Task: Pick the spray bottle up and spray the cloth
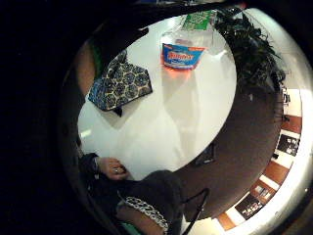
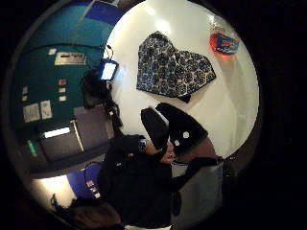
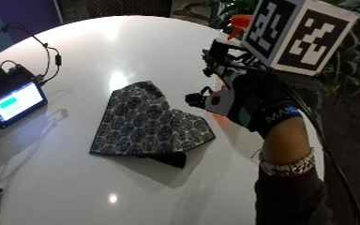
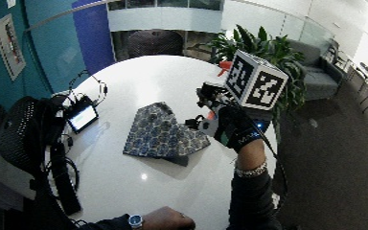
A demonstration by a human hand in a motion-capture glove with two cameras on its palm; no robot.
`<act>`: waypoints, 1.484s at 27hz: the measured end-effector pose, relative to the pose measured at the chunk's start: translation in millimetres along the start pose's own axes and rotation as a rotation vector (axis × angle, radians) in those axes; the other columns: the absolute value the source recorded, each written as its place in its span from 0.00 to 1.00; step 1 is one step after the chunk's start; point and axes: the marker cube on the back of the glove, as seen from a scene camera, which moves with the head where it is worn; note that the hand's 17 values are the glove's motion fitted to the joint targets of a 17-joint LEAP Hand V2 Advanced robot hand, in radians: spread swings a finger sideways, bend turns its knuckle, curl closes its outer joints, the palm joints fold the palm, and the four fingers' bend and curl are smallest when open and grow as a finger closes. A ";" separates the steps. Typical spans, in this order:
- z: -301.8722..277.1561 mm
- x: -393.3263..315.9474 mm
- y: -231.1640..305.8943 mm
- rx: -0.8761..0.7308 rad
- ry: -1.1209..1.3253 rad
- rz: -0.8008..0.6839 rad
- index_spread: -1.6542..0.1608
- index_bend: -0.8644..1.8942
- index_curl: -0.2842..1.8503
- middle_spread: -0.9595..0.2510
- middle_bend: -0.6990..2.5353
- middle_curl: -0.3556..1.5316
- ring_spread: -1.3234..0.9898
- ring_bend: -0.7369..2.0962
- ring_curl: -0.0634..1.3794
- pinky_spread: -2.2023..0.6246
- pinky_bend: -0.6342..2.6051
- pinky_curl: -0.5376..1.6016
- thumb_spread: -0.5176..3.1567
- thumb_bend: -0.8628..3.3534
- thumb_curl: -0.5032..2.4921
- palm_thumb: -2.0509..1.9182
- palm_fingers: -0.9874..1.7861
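A dark blue patterned cloth (image 3: 146, 124) lies folded in the middle of the round white table (image 3: 136, 42). My gloved right hand (image 3: 261, 105) hovers above the table just right of the cloth, fingers relaxed, holding nothing. The spray bottle (image 1: 183, 51) stands past the hand near the table's far edge; it is clear, with a blue and red label and an orange trigger (image 3: 238, 23). The palm views show the cloth (image 2: 172, 67) and the bottle (image 2: 224, 42) apart from each other on the table. The bottle's body is hidden in the outside view.
A small lit screen device (image 3: 11, 101) with cables lies at the table's left edge. A leafy plant (image 4: 260, 48) stands behind the far right side. The person's bare left hand (image 4: 165, 220) rests on the near edge.
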 end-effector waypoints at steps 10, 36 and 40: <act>6.2 -1.7 0.0 -0.010 0.000 0.000 0.72 0.35 0.17 0.78 0.42 0.32 0.60 0.32 0.10 0.86 0.30 0.33 0.37 0.25 0.21 0.62 0.49; 59.1 -57.7 -23.7 -0.131 0.057 -0.072 0.69 0.35 0.20 0.78 0.42 0.37 0.61 0.32 0.15 0.88 0.29 0.38 0.44 0.22 0.23 0.64 0.48; 68.9 -63.4 -26.8 -0.148 0.063 -0.077 0.69 0.35 0.20 0.78 0.42 0.37 0.61 0.32 0.15 0.88 0.29 0.38 0.44 0.21 0.24 0.64 0.48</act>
